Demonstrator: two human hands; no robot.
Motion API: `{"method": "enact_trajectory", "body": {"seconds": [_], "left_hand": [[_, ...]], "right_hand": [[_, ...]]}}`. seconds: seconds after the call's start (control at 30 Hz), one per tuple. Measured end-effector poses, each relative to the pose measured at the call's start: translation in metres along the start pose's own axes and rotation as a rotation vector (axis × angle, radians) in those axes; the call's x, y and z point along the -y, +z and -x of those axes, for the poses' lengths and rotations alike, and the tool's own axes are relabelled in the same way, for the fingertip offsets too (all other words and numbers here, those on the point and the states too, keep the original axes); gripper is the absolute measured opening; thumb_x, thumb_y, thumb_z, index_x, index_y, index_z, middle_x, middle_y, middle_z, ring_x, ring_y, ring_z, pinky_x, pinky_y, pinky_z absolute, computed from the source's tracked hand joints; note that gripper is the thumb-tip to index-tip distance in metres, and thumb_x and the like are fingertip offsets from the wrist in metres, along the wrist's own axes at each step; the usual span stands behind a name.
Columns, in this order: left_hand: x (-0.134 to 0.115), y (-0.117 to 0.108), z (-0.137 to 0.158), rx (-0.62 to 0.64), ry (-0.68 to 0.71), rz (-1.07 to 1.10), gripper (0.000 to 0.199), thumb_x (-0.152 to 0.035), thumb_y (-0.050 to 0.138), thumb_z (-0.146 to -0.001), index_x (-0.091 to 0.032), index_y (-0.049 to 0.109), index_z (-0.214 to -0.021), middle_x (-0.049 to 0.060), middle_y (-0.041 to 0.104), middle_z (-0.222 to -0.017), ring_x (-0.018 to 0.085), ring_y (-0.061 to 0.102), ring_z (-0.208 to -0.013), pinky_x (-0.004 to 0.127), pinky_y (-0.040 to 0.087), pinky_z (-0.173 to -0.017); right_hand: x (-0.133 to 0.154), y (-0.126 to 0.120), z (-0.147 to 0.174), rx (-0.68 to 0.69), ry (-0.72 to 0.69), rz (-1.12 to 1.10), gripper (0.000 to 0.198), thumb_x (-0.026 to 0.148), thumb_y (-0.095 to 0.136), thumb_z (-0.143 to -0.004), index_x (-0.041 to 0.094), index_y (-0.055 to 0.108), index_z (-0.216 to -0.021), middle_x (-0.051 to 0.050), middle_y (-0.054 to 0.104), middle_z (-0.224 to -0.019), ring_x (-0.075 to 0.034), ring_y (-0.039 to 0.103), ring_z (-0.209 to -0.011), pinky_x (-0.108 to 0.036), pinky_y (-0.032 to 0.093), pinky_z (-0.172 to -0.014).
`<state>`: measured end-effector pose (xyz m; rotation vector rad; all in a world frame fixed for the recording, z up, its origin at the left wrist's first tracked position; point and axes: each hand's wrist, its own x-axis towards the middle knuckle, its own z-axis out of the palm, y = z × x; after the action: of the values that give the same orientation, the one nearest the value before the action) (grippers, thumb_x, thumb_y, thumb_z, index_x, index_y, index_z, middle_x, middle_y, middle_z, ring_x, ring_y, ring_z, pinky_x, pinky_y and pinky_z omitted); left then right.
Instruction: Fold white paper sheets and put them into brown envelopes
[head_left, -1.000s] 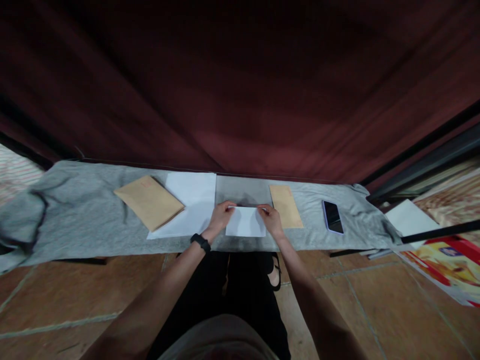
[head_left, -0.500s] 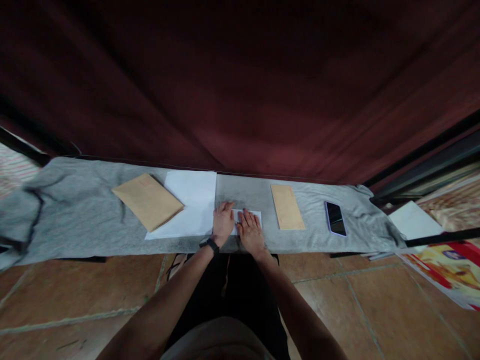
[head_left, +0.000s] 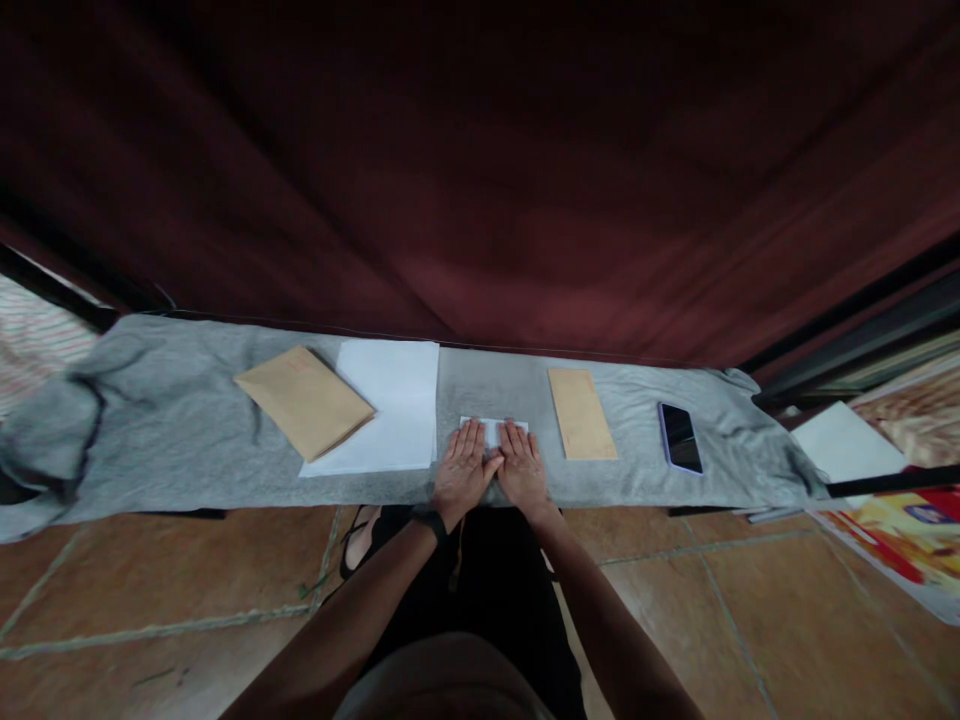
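Observation:
A small folded sheet of white paper [head_left: 492,432] lies on the grey cloth at the front middle, mostly covered by my two hands. My left hand [head_left: 461,470] rests flat on its left part, fingers stretched forward. Flat on the right part is my right hand [head_left: 520,468], its fingers also extended. The two thumbs meet or nearly meet between the hands. To the left is a stack of white paper [head_left: 397,400], partly under brown envelopes [head_left: 307,400]. A single brown envelope [head_left: 583,414] lies to the right of my right hand.
A phone [head_left: 681,438] with a dark screen lies farther right on the grey cloth [head_left: 172,420]. Behind the narrow table hangs a dark red curtain [head_left: 480,200]. A colourful printed box [head_left: 907,540] and a white sheet [head_left: 847,440] are past the right end.
My left hand has moved down and turned from angled across the paper to flat with fingers forward. Both hands now lie side by side on the paper. The view has shifted slightly.

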<state>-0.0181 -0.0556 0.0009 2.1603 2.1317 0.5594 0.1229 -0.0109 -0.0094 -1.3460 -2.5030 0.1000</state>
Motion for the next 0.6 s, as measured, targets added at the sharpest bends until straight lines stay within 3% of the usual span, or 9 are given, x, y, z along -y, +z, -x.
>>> {"method": "enact_trajectory", "body": {"seconds": [0.3,0.43,0.53,0.6], "left_hand": [[0.0,0.001,0.009,-0.009,-0.074,-0.031,0.066,-0.039,0.045,-0.097,-0.004,0.035,-0.153,0.021,0.036,-0.159,0.03,0.029,-0.151,0.048,0.028,-0.122],[0.003,-0.019,0.02,0.022,-0.042,0.017,0.06,-0.038,0.044,-0.098,-0.005,0.043,-0.147,0.021,0.045,-0.154,0.029,0.038,-0.147,0.046,0.033,-0.12],[0.032,-0.05,0.028,-0.089,-0.009,0.079,0.053,-0.036,0.043,-0.099,-0.015,0.045,-0.147,0.014,0.048,-0.154,0.027,0.037,-0.147,0.047,0.028,-0.123],[0.069,-0.073,0.033,-0.264,-0.143,0.094,0.053,-0.036,0.045,-0.098,-0.016,0.044,-0.148,0.015,0.045,-0.156,0.029,0.032,-0.149,0.049,0.026,-0.123]], "right_hand": [[-0.021,-0.006,0.012,-0.051,0.058,0.01,0.058,0.039,0.037,-0.105,0.01,0.034,-0.155,-0.017,0.041,-0.157,-0.028,0.037,-0.146,-0.048,0.027,-0.119],[-0.025,-0.002,0.013,-0.059,0.059,0.023,0.059,0.039,0.035,-0.105,0.009,0.034,-0.155,-0.017,0.041,-0.157,-0.029,0.037,-0.146,-0.048,0.027,-0.119],[-0.026,0.003,0.014,-0.052,0.06,0.035,0.059,0.041,0.032,-0.106,0.008,0.034,-0.155,-0.017,0.04,-0.158,-0.028,0.036,-0.146,-0.047,0.026,-0.119],[-0.026,0.005,0.014,-0.056,0.062,0.038,0.06,0.041,0.031,-0.106,0.009,0.034,-0.156,-0.017,0.04,-0.158,-0.028,0.036,-0.146,-0.047,0.025,-0.119]]}}
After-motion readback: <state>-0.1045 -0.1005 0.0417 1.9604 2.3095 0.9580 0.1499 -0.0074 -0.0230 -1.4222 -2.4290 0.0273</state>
